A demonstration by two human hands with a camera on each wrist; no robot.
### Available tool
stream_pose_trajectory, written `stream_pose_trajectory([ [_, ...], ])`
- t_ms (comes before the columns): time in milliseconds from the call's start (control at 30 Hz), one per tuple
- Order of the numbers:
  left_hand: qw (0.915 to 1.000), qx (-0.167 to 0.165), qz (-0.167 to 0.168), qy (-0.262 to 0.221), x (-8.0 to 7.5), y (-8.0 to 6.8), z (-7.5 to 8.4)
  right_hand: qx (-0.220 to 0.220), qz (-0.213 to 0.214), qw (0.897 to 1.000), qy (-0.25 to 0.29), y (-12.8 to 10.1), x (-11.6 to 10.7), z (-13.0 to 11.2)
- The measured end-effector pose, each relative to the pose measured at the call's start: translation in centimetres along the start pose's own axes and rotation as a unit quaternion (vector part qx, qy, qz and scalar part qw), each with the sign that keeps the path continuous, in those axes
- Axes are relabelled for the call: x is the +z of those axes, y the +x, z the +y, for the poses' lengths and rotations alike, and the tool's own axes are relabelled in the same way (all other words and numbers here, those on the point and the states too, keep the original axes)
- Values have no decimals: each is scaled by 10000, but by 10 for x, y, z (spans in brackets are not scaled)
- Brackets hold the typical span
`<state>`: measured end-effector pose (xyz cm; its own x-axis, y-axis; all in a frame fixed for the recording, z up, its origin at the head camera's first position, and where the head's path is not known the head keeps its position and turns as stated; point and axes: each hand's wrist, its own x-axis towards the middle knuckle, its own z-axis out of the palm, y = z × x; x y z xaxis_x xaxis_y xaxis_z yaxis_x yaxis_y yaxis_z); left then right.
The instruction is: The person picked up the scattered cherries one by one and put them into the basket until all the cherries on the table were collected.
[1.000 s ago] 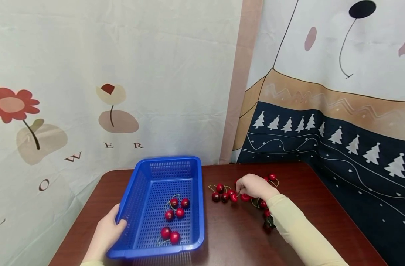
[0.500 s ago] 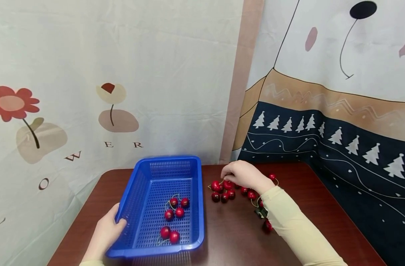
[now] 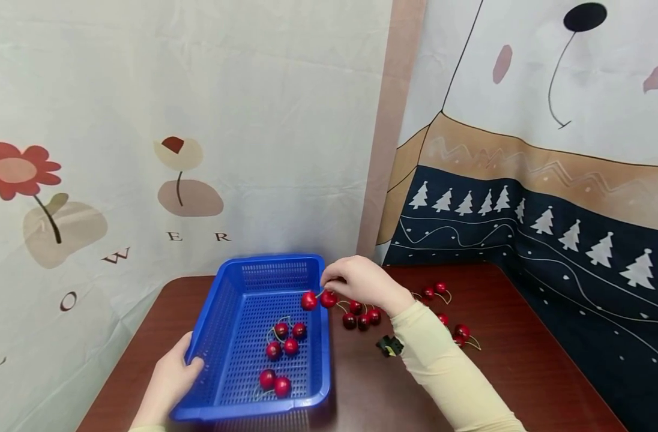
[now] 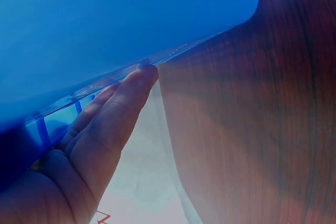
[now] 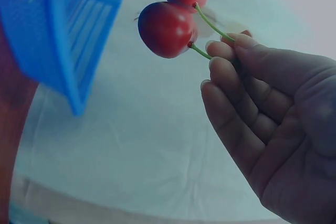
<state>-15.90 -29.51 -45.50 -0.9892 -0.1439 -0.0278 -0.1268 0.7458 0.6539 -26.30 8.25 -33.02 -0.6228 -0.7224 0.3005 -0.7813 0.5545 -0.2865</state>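
My right hand (image 3: 364, 281) pinches the green stems of a pair of cherries (image 5: 167, 29) between thumb and fingertips. In the head view the pair hangs at the right rim of a blue plastic basket (image 3: 325, 360), one cherry over the inside and the other overlapping the rim. My left hand (image 3: 169, 378) grips the basket's left side near its front corner, thumb over the rim. From the left wrist, the fingers (image 4: 113, 114) lie against the blue plastic. Inside the basket, several cherries (image 3: 281, 330) with stems lie in two groups towards the front.
Right of the basket, more cherries (image 3: 364, 321) lie on the brown table (image 3: 523, 372), with others (image 3: 461, 331) farther right. A small black object (image 3: 389, 345) sits near my right forearm. A printed cloth (image 3: 286, 120) hangs behind the table.
My right hand has lifted a pair of cherries off the table and carried it left to the basket's right rim. The left hand keeps its grip on the basket.
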Motion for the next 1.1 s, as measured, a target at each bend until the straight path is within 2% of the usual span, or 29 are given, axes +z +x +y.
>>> stream_pose_trajectory([
  [267, 10000, -11, -8, -5, 1, -1, -1, -192, 39, 9985, 515, 20, 15, -24],
  [633, 10000, 35, 6, 27, -1, 0, 2, -330, 82, 9966, 756, 42, 32, -50],
  [800, 10000, -14, -22, 14, -2, 0, 2, -161, 42, 9973, 718, 48, 45, -53],
  [967, 10000, -44, -63, -59, -1, 1, 1, 117, 37, 9956, 928, 51, 58, -56],
  [1100, 10000, -14, -69, -50, 0, 2, 1, 171, 40, 9947, 1017, 53, 70, -55],
])
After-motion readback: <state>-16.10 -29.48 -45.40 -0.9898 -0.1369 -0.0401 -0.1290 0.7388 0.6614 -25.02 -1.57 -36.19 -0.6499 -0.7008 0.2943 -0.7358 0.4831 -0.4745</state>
